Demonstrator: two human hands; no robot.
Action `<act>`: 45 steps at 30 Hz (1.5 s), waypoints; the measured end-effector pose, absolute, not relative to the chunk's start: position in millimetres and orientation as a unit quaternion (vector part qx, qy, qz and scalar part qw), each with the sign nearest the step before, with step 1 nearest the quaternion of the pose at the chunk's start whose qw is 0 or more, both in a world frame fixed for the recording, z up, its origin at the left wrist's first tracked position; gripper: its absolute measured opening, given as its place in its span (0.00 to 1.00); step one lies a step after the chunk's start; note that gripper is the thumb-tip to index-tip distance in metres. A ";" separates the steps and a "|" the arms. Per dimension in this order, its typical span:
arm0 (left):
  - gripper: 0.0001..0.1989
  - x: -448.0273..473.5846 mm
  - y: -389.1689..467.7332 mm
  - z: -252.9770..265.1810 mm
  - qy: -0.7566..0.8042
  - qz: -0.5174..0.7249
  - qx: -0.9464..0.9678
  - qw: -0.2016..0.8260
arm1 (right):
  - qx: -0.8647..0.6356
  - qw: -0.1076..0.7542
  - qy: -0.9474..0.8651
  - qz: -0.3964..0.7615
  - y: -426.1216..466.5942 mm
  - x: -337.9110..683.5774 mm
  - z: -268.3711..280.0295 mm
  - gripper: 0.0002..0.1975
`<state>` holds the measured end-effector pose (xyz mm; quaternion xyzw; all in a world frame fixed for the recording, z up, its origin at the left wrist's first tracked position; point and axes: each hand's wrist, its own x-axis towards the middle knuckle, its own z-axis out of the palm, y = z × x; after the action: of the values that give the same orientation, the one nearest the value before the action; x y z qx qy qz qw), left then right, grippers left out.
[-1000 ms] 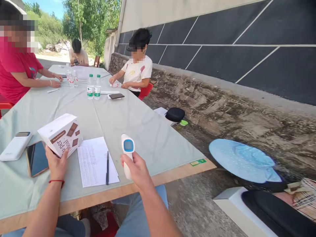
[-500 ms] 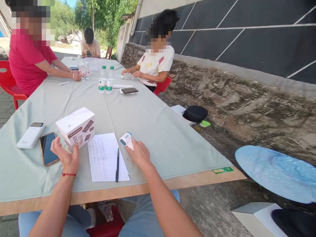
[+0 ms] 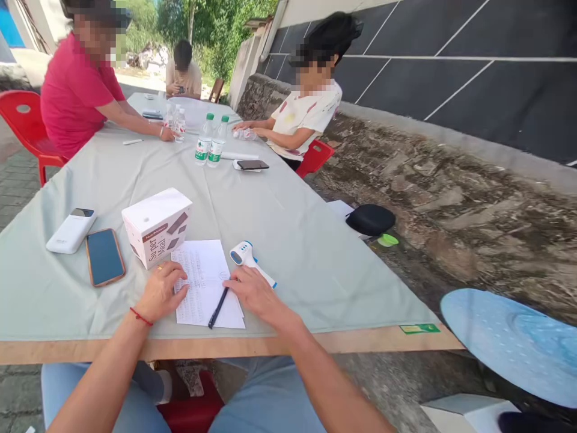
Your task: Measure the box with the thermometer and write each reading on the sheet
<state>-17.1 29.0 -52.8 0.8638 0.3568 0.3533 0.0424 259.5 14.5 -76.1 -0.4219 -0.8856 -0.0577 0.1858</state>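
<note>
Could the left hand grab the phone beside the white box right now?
Probably yes. The left hand seems empty, at the edge of the paper. The phone lies to its left, with only cloth between. The box stands farther back, so shouldn't block it.

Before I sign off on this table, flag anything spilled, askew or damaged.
Nothing looks spilled or damaged. Slightly askew: the black pen lies slanted across the written paper, out of line with its edges, near the right hand.

The bare left forearm (image 3: 110, 364) rises from the frame's lower left to a red-corded wrist (image 3: 145, 313) and palm-down left hand (image 3: 162, 290), fingers loosely bent, while the bare right forearm (image 3: 320, 361) slants from lower right to the bent-fingered right hand (image 3: 256, 294) below centre.
</note>
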 end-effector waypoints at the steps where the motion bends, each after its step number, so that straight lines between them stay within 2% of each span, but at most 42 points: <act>1: 0.04 -17.0 29.1 -54.8 0.354 0.333 0.872 0.060 | -0.408 0.180 -0.893 -0.058 13.1 263.4 -74.7 0.12; 3: 0.06 -17.1 28.5 -57.7 0.361 0.301 0.879 0.083 | -0.392 0.188 -0.899 -0.050 8.6 270.2 -72.0 0.11; 5: 0.07 -17.4 27.4 -59.7 0.370 0.281 0.880 0.101 | -0.400 0.241 -0.884 -0.032 2.8 274.2 -70.4 0.10; 9: 0.10 -17.1 25.7 -62.9 0.366 0.256 0.886 0.125 | -0.476 0.471 -0.741 0.049 -8.9 264.8 -71.0 0.03; 11: 0.11 -16.1 25.2 -63.8 0.356 0.245 0.892 0.134 | -0.508 0.583 -0.621 0.128 -13.1 249.2 -71.2 0.04; 14: 0.12 -14.3 24.4 -63.6 0.345 0.236 0.896 0.151 | -0.503 0.650 -0.495 0.282 -14.2 219.9 -70.2 0.06; 17: 0.13 -13.0 23.5 -62.4 0.344 0.228 0.898 0.154 | -0.493 0.625 -0.470 0.380 -10.1 197.3 -71.9 0.08; 20: 0.14 -12.4 22.9 -61.7 0.344 0.212 0.903 0.148 | -0.512 0.571 -0.490 0.413 -6.6 187.1 -81.0 0.08; 27: 0.14 -10.4 23.2 -66.1 0.344 0.189 0.910 0.137 | -0.561 0.529 -0.573 0.279 -11.6 183.2 -102.4 0.09; 45: 0.15 -9.4 22.3 -68.0 0.350 0.187 0.907 0.141 | -0.554 0.491 -0.612 0.279 -13.7 183.3 -99.9 0.10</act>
<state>-9.4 22.3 -68.0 0.9069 0.3502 0.1874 0.1406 183.3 -13.7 -99.9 -0.5538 -0.6117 0.2794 0.4909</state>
